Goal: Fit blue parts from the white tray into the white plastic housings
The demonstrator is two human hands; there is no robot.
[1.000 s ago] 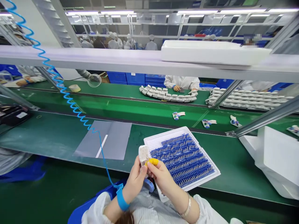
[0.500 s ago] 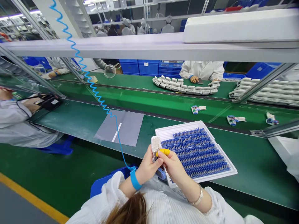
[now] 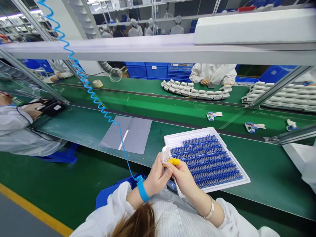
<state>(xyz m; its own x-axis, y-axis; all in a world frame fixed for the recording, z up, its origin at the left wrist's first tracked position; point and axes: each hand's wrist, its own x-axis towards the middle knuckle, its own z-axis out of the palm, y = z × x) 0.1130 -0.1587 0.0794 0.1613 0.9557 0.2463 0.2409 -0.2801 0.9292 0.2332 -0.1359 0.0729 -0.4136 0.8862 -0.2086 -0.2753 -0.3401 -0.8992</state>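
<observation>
My left hand grips a small white plastic part just in front of the table's near edge. A blue strap on that wrist runs into a coiled blue cord. My right hand, with a yellow cot on one fingertip, presses against the same white part from the right. Right behind my hands sits a white tray filled with rows of several small blue pieces.
A grey sheet lies on the green table to the left. Small assemblies ride the green belt beyond. A seated person works at the left; another in white faces me behind rows of white parts. A shelf spans overhead.
The view swung left and down early on, bringing the left neighbour into sight. My hands stay together on the white part, shifting only slightly, and the belt's assemblies moved a little right.
</observation>
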